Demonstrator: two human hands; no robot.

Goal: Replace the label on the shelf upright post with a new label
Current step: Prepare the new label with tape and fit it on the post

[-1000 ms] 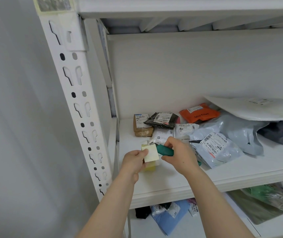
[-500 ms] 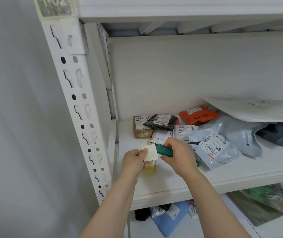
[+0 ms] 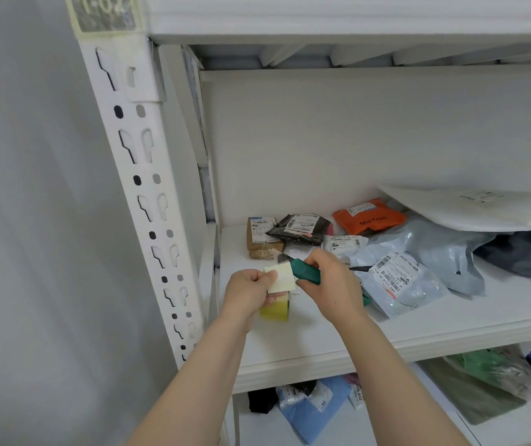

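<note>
An old label (image 3: 104,11) reading 1-02 is stuck at the top of the white slotted upright post (image 3: 148,188). My left hand (image 3: 248,292) pinches a pale yellow blank label (image 3: 280,278) and also grips a yellow pad (image 3: 275,309) under it. My right hand (image 3: 328,286) is closed around a green-handled utility knife (image 3: 304,272), its blade end pointing toward the label. Both hands are over the left front part of the white shelf (image 3: 322,342).
Several parcels lie on the shelf behind the hands: a brown box (image 3: 259,236), a black bag (image 3: 299,228), an orange bag (image 3: 368,217), grey mailers (image 3: 418,265) and a white padded envelope (image 3: 470,209). More bags sit on the lower shelf (image 3: 386,423).
The view has tilted up slightly, so the old label on the post shows more fully. My hands, the yellow label and the knife stay in nearly the same pose.
</note>
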